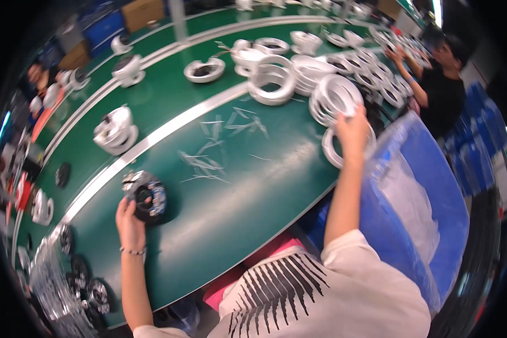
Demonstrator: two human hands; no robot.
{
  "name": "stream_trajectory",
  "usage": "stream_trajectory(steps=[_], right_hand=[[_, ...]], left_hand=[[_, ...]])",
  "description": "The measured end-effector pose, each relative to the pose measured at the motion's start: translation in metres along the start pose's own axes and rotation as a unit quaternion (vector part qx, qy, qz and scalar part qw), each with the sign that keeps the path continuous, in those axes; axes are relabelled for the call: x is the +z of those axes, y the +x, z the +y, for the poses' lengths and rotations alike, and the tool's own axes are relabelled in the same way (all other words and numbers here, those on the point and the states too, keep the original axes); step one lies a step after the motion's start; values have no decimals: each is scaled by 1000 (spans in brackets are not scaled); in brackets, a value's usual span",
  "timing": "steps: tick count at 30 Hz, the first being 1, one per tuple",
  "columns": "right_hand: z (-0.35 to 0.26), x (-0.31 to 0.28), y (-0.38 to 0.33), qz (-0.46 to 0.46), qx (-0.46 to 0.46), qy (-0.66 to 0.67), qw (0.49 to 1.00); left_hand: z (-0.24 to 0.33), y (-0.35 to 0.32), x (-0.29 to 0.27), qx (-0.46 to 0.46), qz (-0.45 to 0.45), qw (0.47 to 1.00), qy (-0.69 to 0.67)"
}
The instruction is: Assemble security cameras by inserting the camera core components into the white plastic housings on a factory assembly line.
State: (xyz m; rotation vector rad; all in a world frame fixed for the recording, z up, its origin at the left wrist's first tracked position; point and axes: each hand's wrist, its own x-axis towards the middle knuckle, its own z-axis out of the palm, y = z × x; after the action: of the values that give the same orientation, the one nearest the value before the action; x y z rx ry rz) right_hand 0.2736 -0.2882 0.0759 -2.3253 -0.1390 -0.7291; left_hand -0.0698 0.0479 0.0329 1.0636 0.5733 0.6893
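At the left of the green table, my left hand [130, 224] is closed on a round black part [150, 198] with a hole in its middle and small electronic parts on its face. My right hand [352, 134] reaches to the right side of the table. Its fingers grip the near edge of a white plastic ring [337, 100] at a stack of such rings. Beneath that hand lies another white ring [333, 147], partly covered by my wrist. More stacked white rings [271, 84] stand just left of it.
Thin clear strips [203, 162] lie scattered mid-table. White dome-shaped housings [116, 130] sit along the far green belt. Black round parts [98, 296] and clear bags [50, 276] crowd the left end. A plastic-lined blue bin [434, 197] stands at my right; a co-worker [442, 84] is beyond.
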Motion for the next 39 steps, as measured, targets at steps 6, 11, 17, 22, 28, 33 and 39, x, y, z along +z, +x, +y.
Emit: stream_trajectory(steps=[6, 11, 17, 22, 28, 33, 39], right_hand=[[56, -26, 11, 66, 5, -2, 998], [-28, -56, -31, 135, -166, 234, 948], [-114, -30, -126, -80, -533, 338, 771], [-138, 0, -188, -303, -659, 430, 537], [-133, 8, -191, -391, -680, 363, 503], [-123, 12, -184, -428, -620, 320, 574], [-143, -5, -190, -369, -629, 271, 628]], left_hand=[[-24, 10, 36, -51, 10, 999, -4], [-40, 4, 24, -15, 33, 999, -40], [-43, 13, 20, 50, 94, 991, -77], [-37, 32, 9, 97, 139, 979, -109], [-31, 37, 1, 95, 147, 977, -124], [-32, 30, -3, 83, 128, 986, -62], [-38, 29, -6, 93, 76, 992, -41]])
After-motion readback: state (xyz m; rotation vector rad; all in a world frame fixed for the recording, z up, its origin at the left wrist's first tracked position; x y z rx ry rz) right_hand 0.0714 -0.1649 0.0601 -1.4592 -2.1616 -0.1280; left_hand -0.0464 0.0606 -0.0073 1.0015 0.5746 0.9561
